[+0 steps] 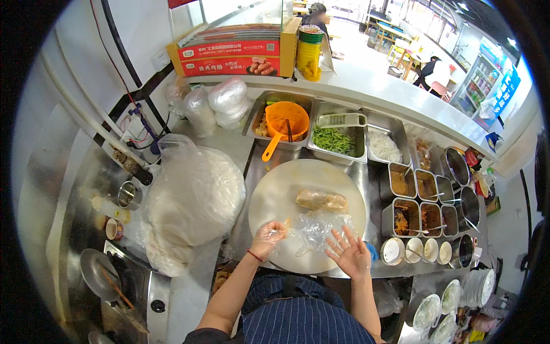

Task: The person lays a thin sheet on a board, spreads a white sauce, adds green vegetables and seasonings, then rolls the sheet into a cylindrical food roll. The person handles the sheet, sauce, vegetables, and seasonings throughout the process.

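A rolled, filled pancake in a thin, pale wrapper lies on the round white board in front of me. On the board's near half, just below the roll, a crumpled sheet of clear plastic stretches between my hands. My left hand has its fingers closed on the left edge of this plastic; a red string circles that wrist. Bare and palm up, my right hand spreads its fingers beside the plastic's right side and grips nothing. Whether the plastic is a bag or a glove is unclear.
Behind the board, steel pans hold an orange strainer, green shreds and white shreds. Sauce tubs with spoons stand to the right. Plastic-covered flat rounds pile up at left, near a frying pan.
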`<state>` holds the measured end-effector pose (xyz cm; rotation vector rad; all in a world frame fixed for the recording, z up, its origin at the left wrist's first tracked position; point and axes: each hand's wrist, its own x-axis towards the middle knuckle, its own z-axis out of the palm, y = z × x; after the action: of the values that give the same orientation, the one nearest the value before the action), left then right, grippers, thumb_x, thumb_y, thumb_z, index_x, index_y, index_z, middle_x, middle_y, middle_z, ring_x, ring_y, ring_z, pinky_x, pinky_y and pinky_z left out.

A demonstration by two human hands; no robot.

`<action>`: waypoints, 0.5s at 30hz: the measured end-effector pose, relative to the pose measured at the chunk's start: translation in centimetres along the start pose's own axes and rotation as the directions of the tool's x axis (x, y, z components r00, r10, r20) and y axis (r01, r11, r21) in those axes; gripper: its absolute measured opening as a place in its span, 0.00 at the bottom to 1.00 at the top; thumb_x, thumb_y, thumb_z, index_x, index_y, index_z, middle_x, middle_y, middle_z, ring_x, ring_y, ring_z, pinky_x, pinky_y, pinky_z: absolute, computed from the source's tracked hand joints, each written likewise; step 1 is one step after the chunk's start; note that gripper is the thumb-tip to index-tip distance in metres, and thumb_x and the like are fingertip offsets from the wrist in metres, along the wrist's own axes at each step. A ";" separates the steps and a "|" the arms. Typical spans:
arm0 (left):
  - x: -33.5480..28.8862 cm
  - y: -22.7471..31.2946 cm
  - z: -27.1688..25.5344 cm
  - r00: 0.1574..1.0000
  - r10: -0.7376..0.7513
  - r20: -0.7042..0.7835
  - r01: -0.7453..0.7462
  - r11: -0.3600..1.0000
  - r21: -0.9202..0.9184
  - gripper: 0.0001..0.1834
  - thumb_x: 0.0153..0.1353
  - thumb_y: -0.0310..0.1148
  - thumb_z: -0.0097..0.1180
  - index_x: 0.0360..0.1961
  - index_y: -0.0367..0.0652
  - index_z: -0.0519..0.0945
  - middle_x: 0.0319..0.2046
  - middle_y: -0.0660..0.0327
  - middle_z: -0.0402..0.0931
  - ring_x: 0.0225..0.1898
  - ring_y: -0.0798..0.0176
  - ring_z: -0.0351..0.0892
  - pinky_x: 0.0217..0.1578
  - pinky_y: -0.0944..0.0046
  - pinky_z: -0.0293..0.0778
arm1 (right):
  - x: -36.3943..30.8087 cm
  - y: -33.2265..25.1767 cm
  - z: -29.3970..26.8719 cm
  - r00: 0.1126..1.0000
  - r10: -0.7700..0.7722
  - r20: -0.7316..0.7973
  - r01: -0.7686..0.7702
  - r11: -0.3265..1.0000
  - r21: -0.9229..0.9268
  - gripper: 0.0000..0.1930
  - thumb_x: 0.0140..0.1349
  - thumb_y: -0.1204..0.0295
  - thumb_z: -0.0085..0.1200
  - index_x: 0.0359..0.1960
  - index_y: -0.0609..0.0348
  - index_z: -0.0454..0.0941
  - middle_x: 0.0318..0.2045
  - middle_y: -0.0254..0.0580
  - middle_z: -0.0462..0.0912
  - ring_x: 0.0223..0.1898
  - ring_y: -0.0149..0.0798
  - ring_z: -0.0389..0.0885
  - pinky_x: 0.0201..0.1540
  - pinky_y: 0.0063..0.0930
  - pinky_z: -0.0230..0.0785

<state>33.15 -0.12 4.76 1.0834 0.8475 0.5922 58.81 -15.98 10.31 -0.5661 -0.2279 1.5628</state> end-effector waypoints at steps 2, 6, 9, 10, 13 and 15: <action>-0.3 0.0 -1.1 0.998 -0.054 0.038 0.061 0.965 -0.254 0.26 0.68 0.50 0.51 0.58 0.41 0.71 0.53 0.59 0.72 0.53 0.64 0.71 0.55 0.59 0.67 | 0.8 0.0 2.3 0.990 -0.126 -0.067 0.137 0.974 0.182 0.32 0.70 0.41 0.34 0.74 0.33 0.53 0.71 0.48 0.58 0.66 0.56 0.64 0.65 0.60 0.56; -2.0 3.5 -0.8 0.986 -0.006 0.168 0.135 0.625 -0.769 0.47 0.66 0.70 0.29 0.72 0.42 0.53 0.72 0.53 0.49 0.71 0.51 0.52 0.69 0.39 0.47 | 4.9 -0.2 5.9 0.846 -0.477 -0.240 0.341 0.828 -0.444 0.30 0.71 0.51 0.45 0.73 0.39 0.56 0.69 0.45 0.62 0.61 0.48 0.71 0.57 0.44 0.68; -2.3 4.8 -0.4 0.973 0.075 0.218 0.146 0.531 -0.835 0.49 0.65 0.72 0.25 0.73 0.43 0.53 0.73 0.51 0.48 0.70 0.47 0.53 0.68 0.34 0.47 | 7.9 2.4 5.7 0.952 -0.303 0.045 0.136 0.285 -0.949 0.29 0.68 0.65 0.55 0.69 0.51 0.64 0.59 0.45 0.74 0.49 0.37 0.78 0.43 0.28 0.75; -2.4 4.9 -0.5 0.971 0.079 0.225 0.155 0.512 -0.845 0.48 0.66 0.72 0.25 0.73 0.43 0.55 0.72 0.50 0.51 0.69 0.46 0.56 0.67 0.34 0.50 | 9.0 3.4 6.9 0.971 -0.240 -0.004 0.083 0.351 -0.933 0.26 0.66 0.67 0.57 0.65 0.55 0.69 0.53 0.43 0.77 0.43 0.33 0.78 0.38 0.25 0.73; -2.2 4.2 -1.6 0.970 -0.013 0.244 0.200 0.613 -0.765 0.50 0.64 0.73 0.28 0.72 0.42 0.56 0.72 0.48 0.52 0.68 0.43 0.58 0.67 0.34 0.50 | 12.3 5.2 9.4 0.994 -0.033 -0.101 -0.070 0.507 -0.859 0.16 0.62 0.72 0.61 0.51 0.63 0.78 0.35 0.37 0.81 0.29 0.25 0.76 0.27 0.18 0.66; -2.4 4.2 -2.4 0.964 0.015 0.266 0.188 0.669 -0.719 0.50 0.64 0.73 0.29 0.73 0.42 0.54 0.71 0.47 0.53 0.67 0.42 0.58 0.68 0.36 0.51 | 14.3 6.0 8.7 0.986 0.103 -0.128 -0.164 0.568 -0.807 0.09 0.63 0.72 0.61 0.41 0.65 0.81 0.26 0.32 0.79 0.23 0.22 0.72 0.24 0.17 0.61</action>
<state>29.80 0.81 8.89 0.3392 0.3516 0.6210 49.65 -0.84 11.84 -1.3972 -0.9146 1.5214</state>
